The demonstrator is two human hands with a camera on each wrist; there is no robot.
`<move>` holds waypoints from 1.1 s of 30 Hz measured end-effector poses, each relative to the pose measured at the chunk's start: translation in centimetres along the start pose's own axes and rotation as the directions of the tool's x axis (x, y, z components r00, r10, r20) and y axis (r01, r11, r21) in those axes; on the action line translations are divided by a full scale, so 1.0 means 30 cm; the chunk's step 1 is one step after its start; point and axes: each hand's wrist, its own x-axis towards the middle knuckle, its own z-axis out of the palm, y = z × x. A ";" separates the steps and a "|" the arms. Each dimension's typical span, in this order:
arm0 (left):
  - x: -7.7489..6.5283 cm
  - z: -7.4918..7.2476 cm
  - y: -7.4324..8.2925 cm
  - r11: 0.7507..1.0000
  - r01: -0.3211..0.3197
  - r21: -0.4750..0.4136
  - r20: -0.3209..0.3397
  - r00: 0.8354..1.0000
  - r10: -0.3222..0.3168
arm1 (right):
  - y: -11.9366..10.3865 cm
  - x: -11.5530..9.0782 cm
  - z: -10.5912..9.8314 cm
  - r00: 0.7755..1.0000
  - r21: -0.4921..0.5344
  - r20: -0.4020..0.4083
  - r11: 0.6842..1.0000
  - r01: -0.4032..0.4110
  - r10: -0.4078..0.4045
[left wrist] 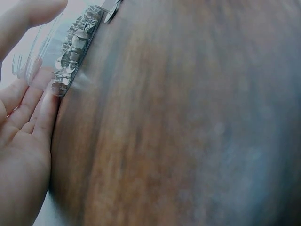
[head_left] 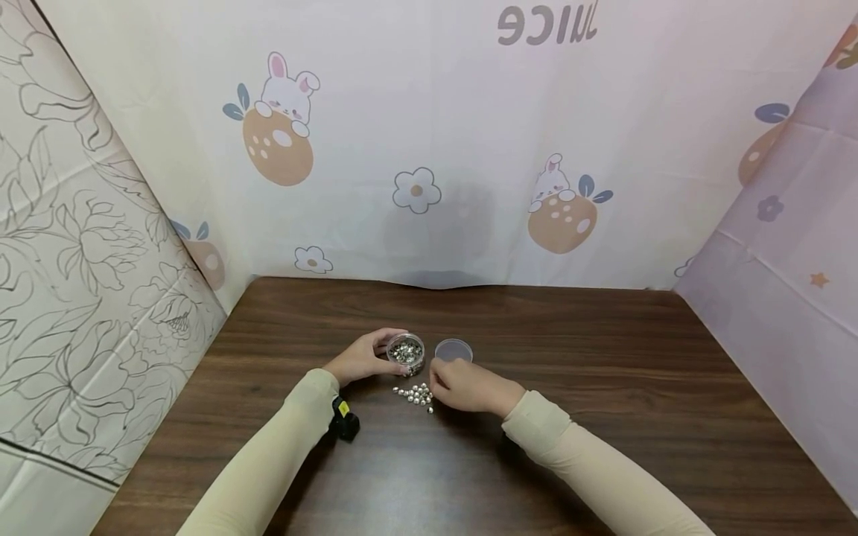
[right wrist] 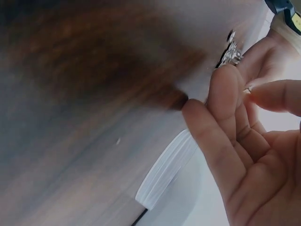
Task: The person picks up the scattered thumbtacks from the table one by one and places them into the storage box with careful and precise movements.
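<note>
The left hand grips a clear, round plastic tub [head_left: 407, 365], likely to steady it, as the right hand [head_left: 472, 385] pinches a silver metal tack [right wrist: 249, 88] beside loose tacks [head_left: 418, 396] on the brown wooden worktop [head_left: 603, 372].

The word "Juice" [head_left: 547, 24] stood mirrored in grey letters on the back cloth [head_left: 362, 149], running right to left, its J at the right end.

Tacks [head_left: 419, 395] before jar [head_left: 422, 353], lid [head_left: 453, 348] beside; tabletop [head_left: 415, 309] behind free.
</note>
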 end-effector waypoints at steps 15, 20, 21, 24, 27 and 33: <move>0.002 -0.001 -0.002 1.000 0.000 0.007 -0.002 1.000 0.000 | 0.023 0.033 -0.035 0.989 0.034 -0.143 0.999 0.037 -0.032; 0.003 -0.001 -0.002 1.000 0.001 -0.002 0.003 1.000 -0.001 | 0.029 0.068 -0.041 0.963 0.029 -0.262 0.997 0.066 -0.057; 0.003 -0.001 -0.002 1.000 0.002 -0.002 0.002 1.000 -0.002 | 0.030 0.074 -0.042 0.959 0.031 -0.277 0.997 0.065 -0.054; 0.003 -0.002 -0.001 1.000 0.004 0.008 0.000 1.000 -0.004 | 0.031 0.092 -0.045 0.954 0.052 -0.298 0.998 0.045 -0.028; 0.003 -0.001 0.000 1.000 0.004 0.018 -0.002 1.000 -0.004 | 0.034 0.109 -0.047 0.954 0.074 -0.300 0.997 0.018 0.005; 0.002 0.000 -0.001 1.000 0.004 0.019 -0.008 1.000 -0.004 | 0.042 0.148 -0.043 0.946 0.075 -0.319 0.997 -0.033 0.055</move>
